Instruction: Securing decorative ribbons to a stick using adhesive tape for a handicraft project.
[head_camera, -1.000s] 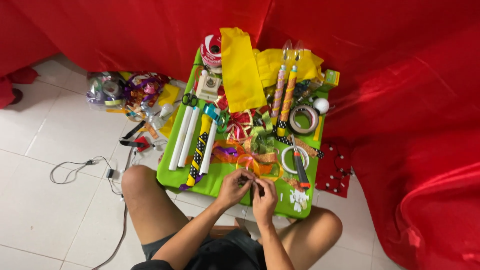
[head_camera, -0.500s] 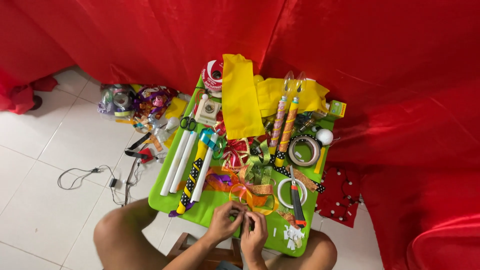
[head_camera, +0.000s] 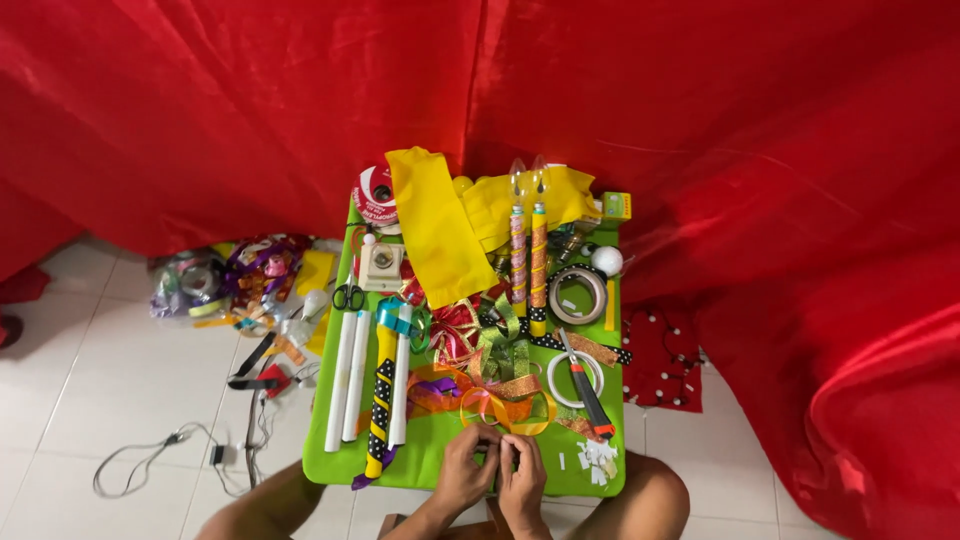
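My left hand (head_camera: 465, 472) and my right hand (head_camera: 524, 475) meet at the near edge of a bright green low table (head_camera: 440, 466). Both pinch a loop of thin orange and yellow ribbon (head_camera: 505, 408) that lies just beyond the fingertips. Green and red ribbon bows (head_camera: 490, 335) are piled behind it. To the left lie white tubes (head_camera: 348, 375) and a yellow tube wrapped in dotted black ribbon (head_camera: 381, 400). To the right, a utility knife (head_camera: 588, 392) rests across a tape roll (head_camera: 572, 379).
Yellow cloth (head_camera: 435, 225), two decorated candle-shaped tubes (head_camera: 528, 265), scissors (head_camera: 348, 295) and another tape roll (head_camera: 578, 294) crowd the table. Red fabric (head_camera: 760, 150) hangs behind and at the right. Ribbon scraps (head_camera: 250, 280) and a cable (head_camera: 160, 455) lie on the white tiled floor at the left.
The view has shifted, so the table sits lower in the frame and my knees have dropped to the bottom edge. My hands stay together at the ribbon on the near edge.
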